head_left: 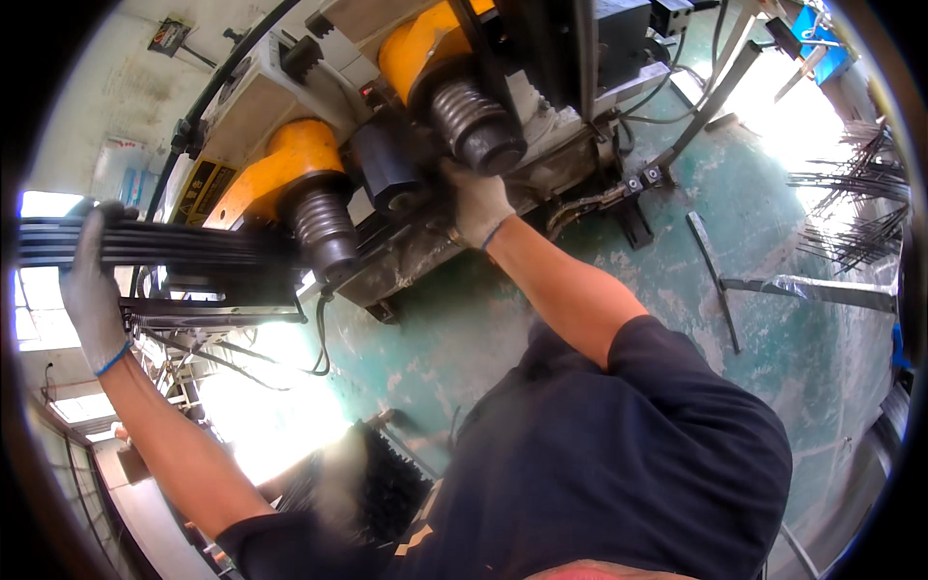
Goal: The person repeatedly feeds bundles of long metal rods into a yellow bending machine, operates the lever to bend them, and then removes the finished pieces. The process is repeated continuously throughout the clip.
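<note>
My left hand [92,300], in a pale work glove, is closed round the left end of several long black bars [193,242]. The bars lie side by side and run right toward the machine, behind a ridged steel spindle [324,232] under a yellow housing [290,164]. My right hand [480,208], gloved too, reaches into the machine just below a second ridged spindle [474,126]. Its fingers are hidden in the dark gap there, so what they touch cannot be seen. Between the spindles sits a black hexagonal block [387,169].
A second yellow housing [420,48] tops the right spindle. Cables and a jointed metal arm [643,179] stick out at the machine's right. Thin rods [855,198] are heaped at far right, near a metal floor bar [812,290]. Dark stacked pieces [372,483] stand at lower left.
</note>
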The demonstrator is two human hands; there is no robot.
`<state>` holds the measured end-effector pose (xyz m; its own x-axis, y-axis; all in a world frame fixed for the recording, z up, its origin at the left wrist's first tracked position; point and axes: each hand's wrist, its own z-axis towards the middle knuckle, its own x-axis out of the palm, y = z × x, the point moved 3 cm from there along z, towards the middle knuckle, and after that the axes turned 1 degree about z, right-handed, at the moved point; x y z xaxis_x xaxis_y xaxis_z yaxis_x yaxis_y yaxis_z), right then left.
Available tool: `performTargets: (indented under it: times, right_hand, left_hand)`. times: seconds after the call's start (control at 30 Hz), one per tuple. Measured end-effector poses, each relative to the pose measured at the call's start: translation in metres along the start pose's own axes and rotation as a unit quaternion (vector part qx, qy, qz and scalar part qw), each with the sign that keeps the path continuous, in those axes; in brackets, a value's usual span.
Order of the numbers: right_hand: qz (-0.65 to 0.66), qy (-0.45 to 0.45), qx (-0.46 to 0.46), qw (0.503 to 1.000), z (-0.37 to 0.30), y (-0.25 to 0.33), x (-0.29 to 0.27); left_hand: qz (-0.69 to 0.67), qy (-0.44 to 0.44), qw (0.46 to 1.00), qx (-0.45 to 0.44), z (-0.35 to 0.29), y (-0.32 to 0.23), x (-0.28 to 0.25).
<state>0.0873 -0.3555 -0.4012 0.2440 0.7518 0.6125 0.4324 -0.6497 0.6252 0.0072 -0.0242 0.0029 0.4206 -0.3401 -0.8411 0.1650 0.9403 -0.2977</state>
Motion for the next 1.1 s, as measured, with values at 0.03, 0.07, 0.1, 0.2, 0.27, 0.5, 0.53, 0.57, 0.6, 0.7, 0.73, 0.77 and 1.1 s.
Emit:
performTargets:
  times: [0.03,0.07,0.1,0.2,0.27,0.5,0.53,0.57,0.6,0.7,0.73,0.77,1.1]
  right_hand:
    - [-0.021,0.029,-0.056,0.998,-0.002,-0.003,-0.006]
    - [-0.039,0.054,-0.113,0.991,-0.005,-0.001,-0.012]
    - [-0.124,0.054,-0.174,0.976,-0.019,-0.005,-0.026]
    - [0.068,0.037,-0.119,0.990,-0.082,-0.010,-0.067]
    - [0.069,0.016,-0.101,0.992,-0.136,0.003,-0.117]
    - [-0.080,-0.290,-0.315,0.900,-0.268,0.109,-0.394]
    - [-0.140,-0.315,-0.372,0.862,-0.293,0.134,-0.426]
    - [-0.177,-0.376,-0.400,0.817,-0.309,0.153,-0.475]
    - [-0.208,-0.428,-0.446,0.758,-0.330,0.176,-0.525]
    - [-0.314,-0.511,-0.466,0.650,-0.426,0.285,-0.539]
    - [-0.361,-0.580,-0.465,0.563,-0.441,0.315,-0.571]
    - [-0.395,-0.559,-0.488,0.542,-0.457,0.348,-0.592]
    - [-0.596,-0.647,-0.297,0.372,-0.463,0.624,-0.824]
  left_hand:
    - [0.017,-0.023,0.999,0.015,-0.006,-0.007,-0.003]
    - [0.023,-0.051,0.998,0.021,-0.017,-0.013,-0.003]
    - [0.026,-0.078,0.996,0.028,-0.030,-0.019,-0.005]
    - [0.014,-0.179,0.983,0.031,-0.096,-0.029,-0.004]
    - [0.017,-0.241,0.970,0.033,-0.155,-0.041,0.000]
    - [-0.088,-0.259,0.962,0.019,-0.344,-0.076,0.132]
    - [-0.140,-0.212,0.967,0.003,-0.364,-0.095,0.158]
    - [-0.227,-0.168,0.956,-0.080,-0.384,-0.114,0.201]
    - [-0.352,-0.094,0.913,-0.185,-0.397,-0.154,0.247]
    - [-0.662,0.059,0.638,-0.389,-0.456,-0.275,0.345]
    - [-0.731,0.102,0.531,-0.417,-0.467,-0.307,0.371]
    - [-0.775,0.119,0.435,-0.442,-0.487,-0.336,0.399]
    - [-0.656,0.262,0.563,-0.429,-0.487,-0.580,0.485]
